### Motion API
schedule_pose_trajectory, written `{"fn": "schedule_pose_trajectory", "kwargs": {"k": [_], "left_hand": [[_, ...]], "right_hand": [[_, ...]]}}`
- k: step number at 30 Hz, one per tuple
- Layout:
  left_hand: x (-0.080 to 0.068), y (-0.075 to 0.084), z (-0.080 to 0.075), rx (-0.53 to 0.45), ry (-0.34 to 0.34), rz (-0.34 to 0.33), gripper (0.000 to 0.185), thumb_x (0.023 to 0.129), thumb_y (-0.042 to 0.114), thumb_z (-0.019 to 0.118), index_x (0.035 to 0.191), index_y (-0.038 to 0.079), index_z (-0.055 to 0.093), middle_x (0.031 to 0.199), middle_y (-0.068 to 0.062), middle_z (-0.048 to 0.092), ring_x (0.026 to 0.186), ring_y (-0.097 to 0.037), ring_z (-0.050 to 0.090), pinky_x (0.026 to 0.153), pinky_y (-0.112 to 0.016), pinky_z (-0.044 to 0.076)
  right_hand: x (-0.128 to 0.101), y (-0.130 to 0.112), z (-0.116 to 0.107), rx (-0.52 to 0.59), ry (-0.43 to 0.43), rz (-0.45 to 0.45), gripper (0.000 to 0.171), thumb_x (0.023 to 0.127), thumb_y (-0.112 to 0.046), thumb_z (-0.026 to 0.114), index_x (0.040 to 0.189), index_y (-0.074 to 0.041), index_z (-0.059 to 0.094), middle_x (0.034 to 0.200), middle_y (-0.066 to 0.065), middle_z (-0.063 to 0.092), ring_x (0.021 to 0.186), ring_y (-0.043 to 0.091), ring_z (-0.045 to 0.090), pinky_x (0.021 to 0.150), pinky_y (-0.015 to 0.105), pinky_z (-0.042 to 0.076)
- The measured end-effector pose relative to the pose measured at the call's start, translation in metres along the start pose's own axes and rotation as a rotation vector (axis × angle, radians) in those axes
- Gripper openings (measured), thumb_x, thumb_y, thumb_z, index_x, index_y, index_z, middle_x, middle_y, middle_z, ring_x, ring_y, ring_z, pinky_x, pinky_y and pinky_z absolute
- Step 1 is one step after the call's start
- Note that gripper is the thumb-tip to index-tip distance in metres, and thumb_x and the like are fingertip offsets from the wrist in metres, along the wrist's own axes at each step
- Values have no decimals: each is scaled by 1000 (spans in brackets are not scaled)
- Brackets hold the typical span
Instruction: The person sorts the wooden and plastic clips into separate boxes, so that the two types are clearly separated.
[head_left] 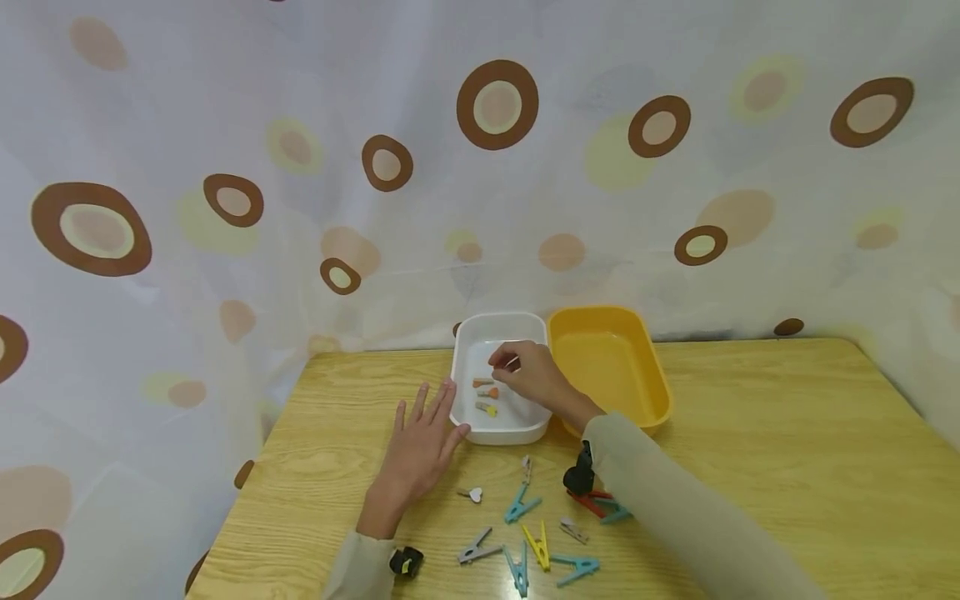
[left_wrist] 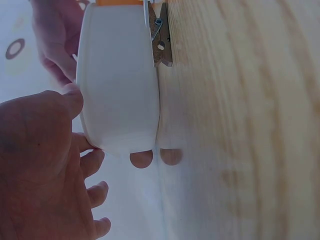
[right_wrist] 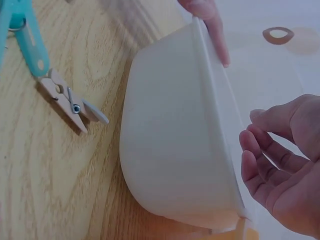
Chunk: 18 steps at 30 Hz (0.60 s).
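Note:
My left hand (head_left: pixel 441 415) lies flat on the wooden table (head_left: pixel 750 467) with fingers spread, and its thumb (left_wrist: pixel 74 97) touches the near left wall of a white tray (head_left: pixel 498 433). My right hand (head_left: pixel 512 367) hovers over that tray with loosely curled fingers (right_wrist: pixel 260 150). Nothing shows between them in the right wrist view. Three small coloured pegs (head_left: pixel 487 393) lie on the tray's floor. Several clothespins (head_left: pixel 537 546) in teal, yellow, grey, red and wood are scattered on the table in front of the tray.
A yellow tray (head_left: pixel 660 392) stands right beside the white one, holding nothing. A small wooden peg (right_wrist: pixel 70 102) lies close to the white tray's (right_wrist: pixel 175 140) near wall, with a teal clothespin (right_wrist: pixel 25 35) by it. A spotted curtain (head_left: pixel 495 104) hangs behind the table.

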<state>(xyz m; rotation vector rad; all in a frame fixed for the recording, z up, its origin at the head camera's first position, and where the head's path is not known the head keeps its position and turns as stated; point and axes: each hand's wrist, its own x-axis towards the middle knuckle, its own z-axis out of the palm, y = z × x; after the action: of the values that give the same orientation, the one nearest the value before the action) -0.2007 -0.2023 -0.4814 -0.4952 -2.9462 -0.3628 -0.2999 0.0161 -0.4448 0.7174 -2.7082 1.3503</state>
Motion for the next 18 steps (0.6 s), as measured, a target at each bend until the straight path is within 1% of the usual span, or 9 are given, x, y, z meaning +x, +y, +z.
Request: {"fn": "schedule_pose_trajectory", "kwargs": {"k": [6,10,13,18], "left_hand": [[1,0,-1,-5,-5,-8,69,110,50,35,165,10,21,170,-5,21,156,-37,15,121,-65,13],[1,0,0,-9,-5,-6,70,110,50,36,165,10,20,170,-5,21,156,-37,14,121,-65,12],[0,0,0,-7,0,-3,70,110,50,36,165,10,21,169,-5,22,156,-37,14,121,-65,12],[-1,-1,2,-13,4,-3,70,110,51,36,165,10,20,169,-6,22,156,-37,14,121,-65,12]], "right_hand": [[-15,-1,-9,4,2,-23,12,95,-4,71,105,-1,75,100,7,73,89,22,70,84,38,59],[-27,-4,-16,20,6,-38,12,94,-6,72,105,-1,74,99,6,73,88,22,70,81,37,60],[-37,-8,-21,40,12,-41,12,94,-7,74,105,-4,75,98,4,73,87,20,70,80,36,60],[-52,-11,-27,35,24,-84,12,94,-7,74,106,-4,74,99,6,73,87,19,69,81,38,59]]}}
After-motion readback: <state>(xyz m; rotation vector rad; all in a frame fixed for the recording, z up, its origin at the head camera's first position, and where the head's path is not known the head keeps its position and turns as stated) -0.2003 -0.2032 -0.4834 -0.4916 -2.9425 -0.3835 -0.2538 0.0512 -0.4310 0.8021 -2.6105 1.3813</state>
